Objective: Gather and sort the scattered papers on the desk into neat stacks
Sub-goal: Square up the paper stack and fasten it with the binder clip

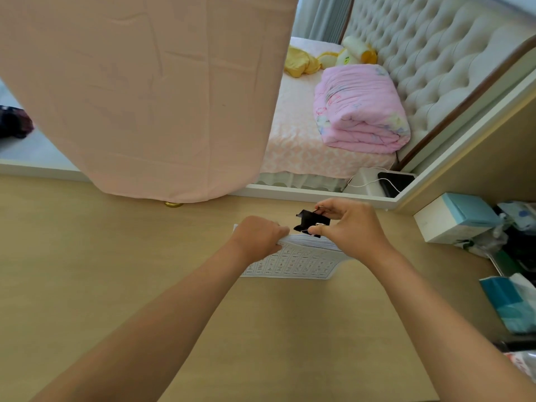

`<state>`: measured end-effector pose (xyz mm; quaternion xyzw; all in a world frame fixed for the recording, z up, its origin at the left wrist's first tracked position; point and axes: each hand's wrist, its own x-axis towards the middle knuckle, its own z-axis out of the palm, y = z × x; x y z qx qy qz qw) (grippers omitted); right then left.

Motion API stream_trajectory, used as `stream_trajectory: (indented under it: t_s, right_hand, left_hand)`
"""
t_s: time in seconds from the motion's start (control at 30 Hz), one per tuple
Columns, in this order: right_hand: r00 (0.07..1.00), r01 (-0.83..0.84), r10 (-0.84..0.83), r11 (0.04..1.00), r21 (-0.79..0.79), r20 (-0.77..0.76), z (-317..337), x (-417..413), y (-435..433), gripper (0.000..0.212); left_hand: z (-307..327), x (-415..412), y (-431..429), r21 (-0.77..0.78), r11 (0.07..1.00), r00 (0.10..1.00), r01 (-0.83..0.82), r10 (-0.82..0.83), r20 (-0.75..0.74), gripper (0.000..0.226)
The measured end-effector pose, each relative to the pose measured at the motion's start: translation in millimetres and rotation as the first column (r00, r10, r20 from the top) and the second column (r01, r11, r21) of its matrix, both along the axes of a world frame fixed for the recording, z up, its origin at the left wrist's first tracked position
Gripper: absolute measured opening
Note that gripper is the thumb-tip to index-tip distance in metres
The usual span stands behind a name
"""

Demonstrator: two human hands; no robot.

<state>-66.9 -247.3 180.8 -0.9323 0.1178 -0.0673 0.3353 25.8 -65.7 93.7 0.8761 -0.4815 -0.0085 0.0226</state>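
Note:
A stack of printed papers lies on the light wooden desk, its far edge lifted. My left hand grips that raised edge at the stack's left side. My right hand pinches a black binder clip by its wire handles, squeezed apart, just above the raised edge of the papers. The top sheet shows a grid of small printed cells. The papers' far left corner peeks out beyond my left hand.
A pink cloth hangs over the desk's far left. A white and blue box and cluttered bags stand at the right edge. A teal tissue pack lies nearer. Beyond the desk is a bed with a folded pink quilt.

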Motion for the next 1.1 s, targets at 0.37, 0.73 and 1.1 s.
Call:
stream_trajectory:
  t_s: [0.37, 0.73, 1.1]
  right_hand:
    - [0.985, -0.171, 0.165, 0.933, -0.317, -0.045, -9, -10, 25, 0.042]
    - [0.985, -0.17, 0.15, 0.92, -0.354, -0.083, -19, -5, 28, 0.049]
    - [0.945, -0.286, 0.235, 0.932, -0.223, -0.229, -6, -1, 23, 0.067]
  left_hand:
    - [2, 8, -1, -0.008, 1.0, 0.999, -0.002, 0.002, -0.046, 0.011]
    - [-1, 8, 1, -0.01, 1.0, 0.998, -0.001, 0.001, -0.055, 0.014]
    - [-4, 9, -1, -0.051, 0.999, 0.999, -0.006, 0.003, -0.047, 0.018]
